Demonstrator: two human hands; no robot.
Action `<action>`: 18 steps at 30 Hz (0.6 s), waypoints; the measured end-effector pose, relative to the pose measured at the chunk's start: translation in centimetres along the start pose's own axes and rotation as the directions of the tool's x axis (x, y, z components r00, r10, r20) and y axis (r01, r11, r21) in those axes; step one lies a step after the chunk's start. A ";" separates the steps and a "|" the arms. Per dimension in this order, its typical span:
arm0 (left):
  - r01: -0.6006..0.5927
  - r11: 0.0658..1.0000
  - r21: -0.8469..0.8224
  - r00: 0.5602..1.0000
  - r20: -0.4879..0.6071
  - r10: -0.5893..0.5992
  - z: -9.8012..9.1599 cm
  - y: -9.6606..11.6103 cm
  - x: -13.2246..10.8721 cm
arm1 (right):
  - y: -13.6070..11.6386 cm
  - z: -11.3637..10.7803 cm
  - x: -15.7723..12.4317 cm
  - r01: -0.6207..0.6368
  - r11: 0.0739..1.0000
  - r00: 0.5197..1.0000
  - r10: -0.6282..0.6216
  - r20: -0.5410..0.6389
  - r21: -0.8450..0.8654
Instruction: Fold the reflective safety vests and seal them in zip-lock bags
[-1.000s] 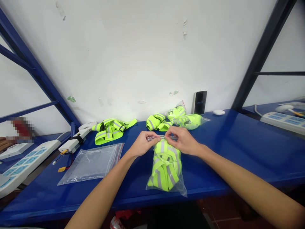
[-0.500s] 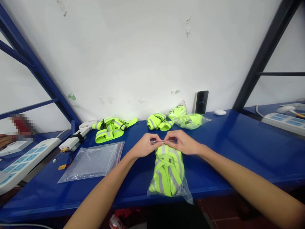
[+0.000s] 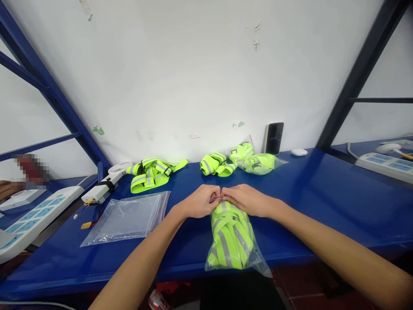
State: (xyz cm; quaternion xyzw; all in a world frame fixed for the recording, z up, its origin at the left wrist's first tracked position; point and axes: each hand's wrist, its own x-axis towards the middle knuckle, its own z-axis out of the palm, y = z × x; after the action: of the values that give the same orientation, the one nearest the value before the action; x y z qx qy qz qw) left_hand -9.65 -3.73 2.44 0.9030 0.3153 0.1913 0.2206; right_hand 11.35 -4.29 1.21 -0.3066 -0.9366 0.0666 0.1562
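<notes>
Left grip [image 3: 201, 201], right grip [image 3: 247, 200] on bag [image 3: 230, 241]

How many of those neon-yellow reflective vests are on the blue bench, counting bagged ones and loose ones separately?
Bagged reflective vests: 2
Loose reflective vests: 2
Total: 4

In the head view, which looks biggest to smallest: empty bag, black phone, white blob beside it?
1. empty bag
2. phone
3. white blob
The last two sit farther back, so their real size is unsure.
</notes>
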 end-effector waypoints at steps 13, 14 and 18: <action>0.033 0.987 0.160 0.998 -0.049 -0.026 -0.4 -1.9 0.2 | -0.1 0.0 0.2 -0.078 0.997 0.997 0.078 -0.001 -0.004; 0.039 0.987 0.156 0.998 -0.054 -0.031 -0.3 -2.0 0.2 | 0.0 -0.1 0.3 -0.083 0.996 0.997 0.083 0.001 0.024; 0.098 0.983 0.155 0.994 -0.062 -0.090 -0.3 -2.6 0.2 | 0.1 -0.3 0.4 -0.078 0.988 0.997 0.078 0.001 0.131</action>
State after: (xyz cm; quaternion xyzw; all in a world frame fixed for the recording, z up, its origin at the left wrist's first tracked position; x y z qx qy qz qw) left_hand -10.90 -1.69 1.36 0.8961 0.3777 0.1797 0.1482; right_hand 11.18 -3.93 1.60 -0.3323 -0.9172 0.1332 0.1751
